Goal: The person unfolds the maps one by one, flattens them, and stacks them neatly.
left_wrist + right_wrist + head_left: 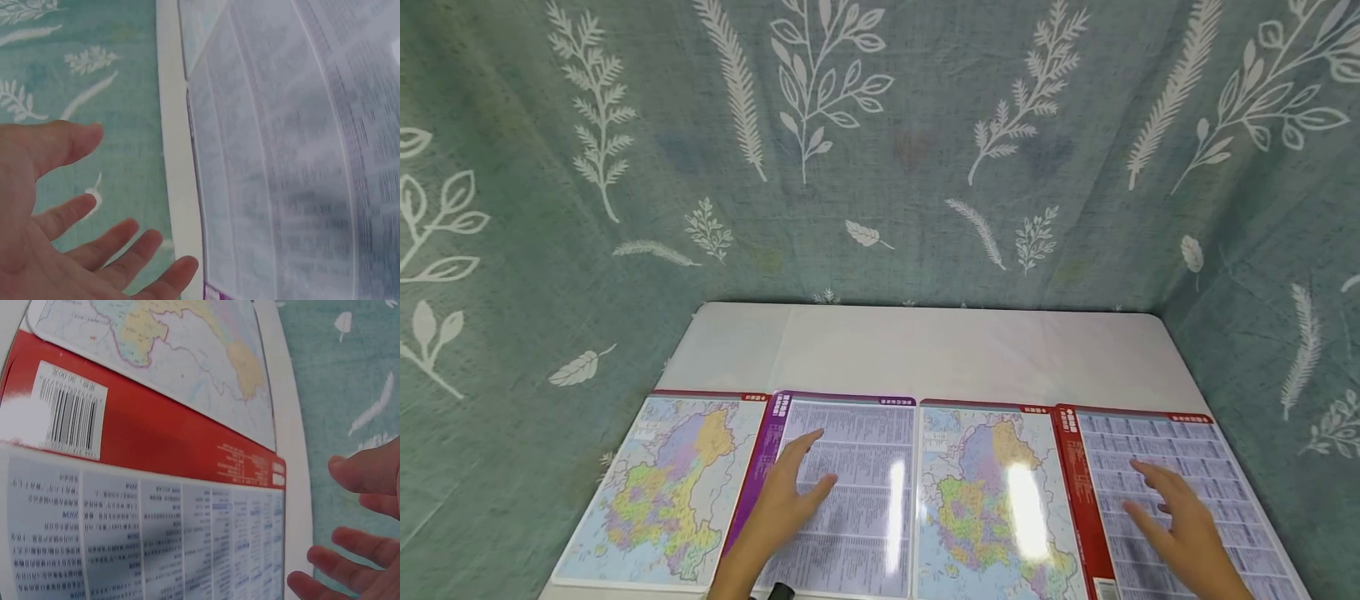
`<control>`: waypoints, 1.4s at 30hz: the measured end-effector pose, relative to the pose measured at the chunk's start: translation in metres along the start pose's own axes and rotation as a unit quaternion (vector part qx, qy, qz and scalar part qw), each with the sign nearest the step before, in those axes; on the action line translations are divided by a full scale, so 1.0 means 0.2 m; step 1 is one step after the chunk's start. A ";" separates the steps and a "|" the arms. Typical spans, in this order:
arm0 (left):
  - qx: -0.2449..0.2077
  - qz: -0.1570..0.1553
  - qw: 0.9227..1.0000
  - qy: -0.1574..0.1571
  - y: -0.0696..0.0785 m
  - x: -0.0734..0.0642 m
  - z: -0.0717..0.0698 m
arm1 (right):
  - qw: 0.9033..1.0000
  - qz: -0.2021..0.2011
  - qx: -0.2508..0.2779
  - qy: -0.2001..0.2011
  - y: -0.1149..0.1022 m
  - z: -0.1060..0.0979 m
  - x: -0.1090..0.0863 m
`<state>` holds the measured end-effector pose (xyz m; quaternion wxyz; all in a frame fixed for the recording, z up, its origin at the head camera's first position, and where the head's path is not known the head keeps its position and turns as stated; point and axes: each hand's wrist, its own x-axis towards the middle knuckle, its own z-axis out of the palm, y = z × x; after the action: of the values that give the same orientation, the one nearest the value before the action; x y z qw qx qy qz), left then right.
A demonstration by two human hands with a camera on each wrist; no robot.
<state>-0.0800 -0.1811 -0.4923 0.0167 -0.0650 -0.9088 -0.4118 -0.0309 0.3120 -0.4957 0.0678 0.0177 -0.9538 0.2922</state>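
Note:
Two glossy printed sheets lie side by side, each with a map on one half and text on the other. My left hand [786,504] hovers over the text panel with the purple strip [850,500], fingers spread and holding nothing. Over the text panel with the red strip [1180,492] is my right hand [1183,529], its fingers apart and loosely bent. In the right wrist view a white barcode label [72,412] shows on the red strip. Neither hand visibly touches a sheet.
A left map [662,483] and a second map [985,500] lie beside the text panels. Behind them runs the white tabletop [925,346]. Green leaf-patterned cloth [880,167] hangs at the back and sides. A small black object [781,592] shows at the bottom edge.

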 end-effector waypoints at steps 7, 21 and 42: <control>-0.057 -0.016 0.998 -0.012 0.05 0.02 0.08 | 1.000 0.008 0.024 -0.004 -0.05 0.04 0.03; -0.165 -0.042 0.983 -0.069 0.14 0.06 0.24 | 0.997 0.046 0.064 -0.005 -0.13 0.14 0.08; -0.252 -0.117 0.948 -0.155 0.24 0.09 0.45 | 0.989 0.095 0.099 -0.054 -0.18 0.29 0.14</control>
<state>-0.0898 -0.0802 -0.5150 -0.1892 -0.0230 -0.7679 -0.6116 -0.0627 0.2496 -0.5203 -0.0143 -0.0509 -0.9197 0.3890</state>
